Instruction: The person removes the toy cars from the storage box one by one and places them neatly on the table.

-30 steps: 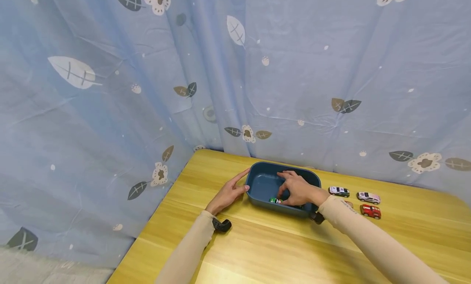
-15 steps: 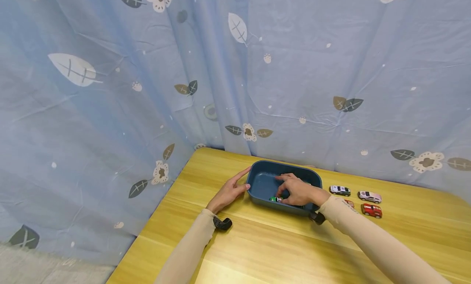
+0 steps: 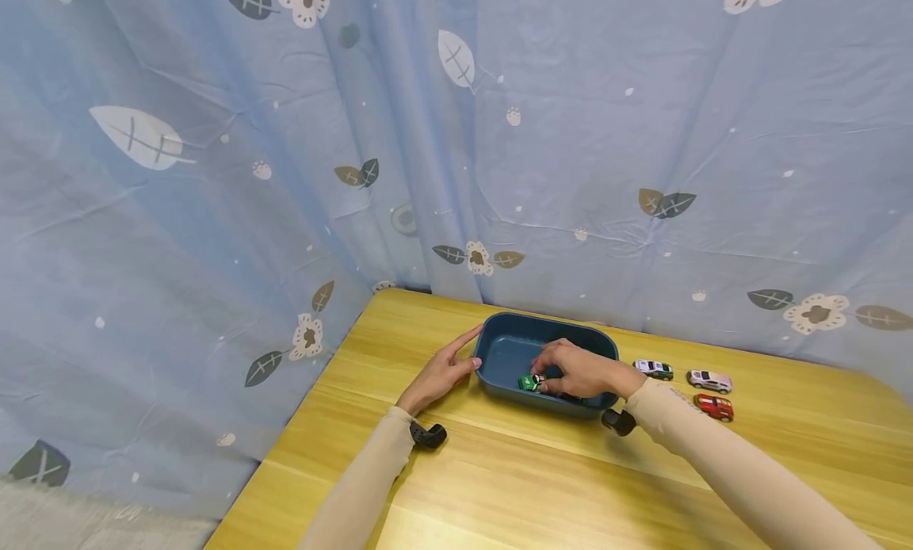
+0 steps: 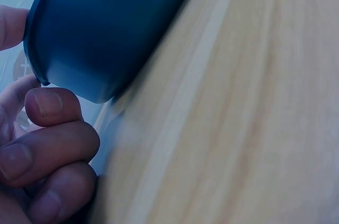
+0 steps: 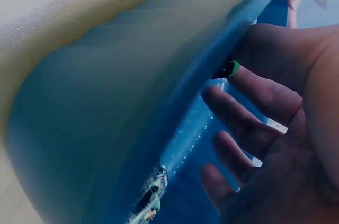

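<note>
A dark blue bin (image 3: 509,395) stands on the wooden table. My right hand (image 3: 579,369) reaches into it and pinches a green toy car (image 3: 530,383) between thumb and fingers near the front wall. In the right wrist view only a green and black bit of the car (image 5: 229,69) shows between thumb and index finger; the other fingers are spread. At the bin's left end, my left hand (image 3: 444,376) touches the rim with extended index finger and thumb. Its other fingers (image 4: 58,150) are curled beside the bin. A light, patterned object (image 5: 151,197) lies inside the bin, partly hidden by the wall.
Right of the bin sit a white toy car (image 3: 654,368), a pink-and-white one (image 3: 709,381) and a red one (image 3: 714,407). A blue patterned curtain (image 3: 571,138) hangs behind and left of the table (image 3: 492,486). My right forearm crosses the bin's right end.
My right fingers have closed in on the green car, and more of its body shows now. The orange-red car beside my right sleeve has become hidden. The left hand keeps its place.
</note>
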